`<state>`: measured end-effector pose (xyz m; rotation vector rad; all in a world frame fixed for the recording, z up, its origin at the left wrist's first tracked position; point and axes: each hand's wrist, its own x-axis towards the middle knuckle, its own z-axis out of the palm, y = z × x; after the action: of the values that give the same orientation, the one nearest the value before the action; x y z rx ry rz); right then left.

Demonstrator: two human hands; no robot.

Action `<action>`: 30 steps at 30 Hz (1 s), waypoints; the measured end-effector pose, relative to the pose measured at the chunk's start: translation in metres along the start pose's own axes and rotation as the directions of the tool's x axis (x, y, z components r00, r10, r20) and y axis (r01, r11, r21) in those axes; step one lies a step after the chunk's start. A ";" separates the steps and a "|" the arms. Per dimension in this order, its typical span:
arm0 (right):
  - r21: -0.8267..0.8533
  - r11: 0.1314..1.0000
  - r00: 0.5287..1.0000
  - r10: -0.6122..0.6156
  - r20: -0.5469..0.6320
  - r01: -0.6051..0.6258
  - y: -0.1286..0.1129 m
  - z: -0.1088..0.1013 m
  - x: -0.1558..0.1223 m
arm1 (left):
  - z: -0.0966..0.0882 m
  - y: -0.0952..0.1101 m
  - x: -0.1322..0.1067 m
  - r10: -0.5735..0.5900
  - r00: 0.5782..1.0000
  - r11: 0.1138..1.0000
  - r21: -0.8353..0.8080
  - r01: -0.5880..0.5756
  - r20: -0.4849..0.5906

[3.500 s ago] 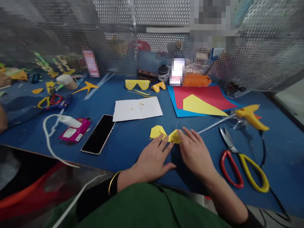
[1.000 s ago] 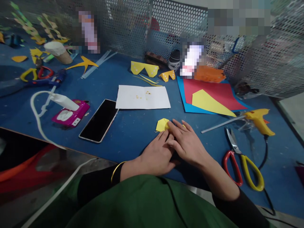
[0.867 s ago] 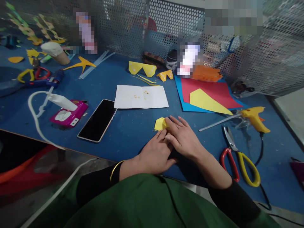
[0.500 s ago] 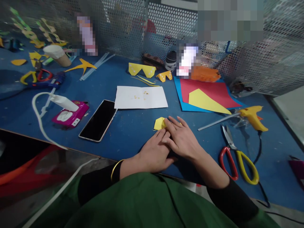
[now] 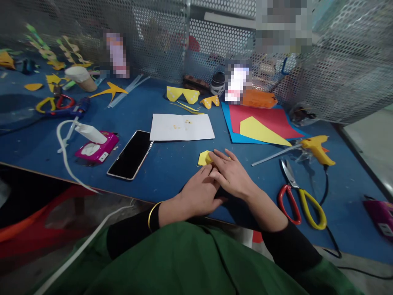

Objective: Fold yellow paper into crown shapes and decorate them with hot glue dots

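The small folded yellow paper piece (image 5: 203, 159) is lying on the blue tabletop (image 5: 176, 166), just nearer the person than the creased white paper sheet (image 5: 162, 128). The hands are together: the right hand (image 5: 235, 174), fingers extended, is resting on the piece and overlapping the left hand (image 5: 199, 189) (whether the left is pinching anything beneath cannot be told). The step in hand appears to be flattening a fold; the next move would call for lifting without shifting the paper. Right of the sheet, a yellow plastic glue gun (image 5: 316, 148) is lying.
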<state>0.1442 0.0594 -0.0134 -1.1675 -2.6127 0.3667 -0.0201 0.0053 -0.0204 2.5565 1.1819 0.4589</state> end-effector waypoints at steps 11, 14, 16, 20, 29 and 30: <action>0.155 0.954 0.826 0.301 -0.477 -0.258 0.019 -0.021 -0.058 | -0.009 -0.013 0.000 -0.159 0.930 0.981 -0.159 0.111 -0.331; 0.035 0.968 0.856 0.238 -0.459 -0.250 0.016 -0.014 -0.066 | -0.014 -0.020 0.001 -0.231 0.883 0.969 -0.181 0.170 -0.408; -0.044 0.974 0.874 0.178 -0.452 -0.221 0.012 -0.010 -0.065 | -0.019 -0.025 0.001 -0.242 0.877 0.969 -0.150 0.197 -0.415; -0.206 0.958 0.911 0.106 -0.399 -0.201 0.003 -0.006 -0.055 | -0.029 -0.037 0.005 -0.296 0.884 0.949 -0.004 0.316 -0.363; -0.409 0.873 0.942 0.143 -0.303 -0.265 -0.013 0.000 -0.036 | -0.038 -0.048 0.018 -0.333 0.907 0.860 0.313 0.404 -0.257; -0.420 0.870 0.943 0.135 -0.303 -0.259 -0.014 0.001 -0.036 | -0.038 -0.048 0.019 -0.331 0.907 0.858 0.317 0.404 -0.260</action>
<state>0.1578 0.0234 -0.0141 -1.5162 -2.4084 -0.3750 -0.0563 0.0541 -0.0017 2.5165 1.9503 0.4403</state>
